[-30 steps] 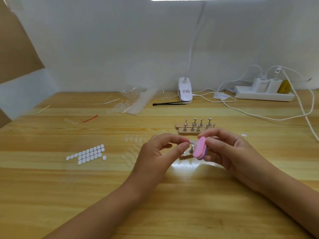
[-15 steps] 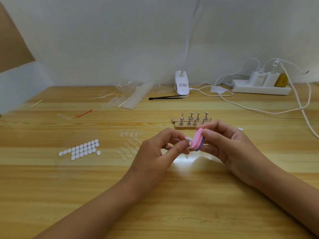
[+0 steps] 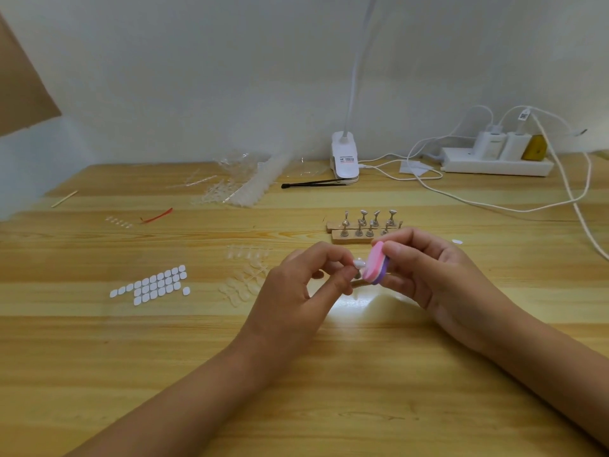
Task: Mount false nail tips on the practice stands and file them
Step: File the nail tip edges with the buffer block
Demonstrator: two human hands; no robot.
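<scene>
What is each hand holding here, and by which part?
The left hand pinches a small stand, nail tip on top, apparently by its stem. The right hand grips the pink-and-purple file block by its right end.

Left hand (image 3: 293,301), right hand (image 3: 438,278) — bare; forearms bare to frame edge.

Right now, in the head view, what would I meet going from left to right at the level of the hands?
White adhesive tabs, loose clear nail tips, left hand, mounted nail tip, pink file block, right hand.
</scene>
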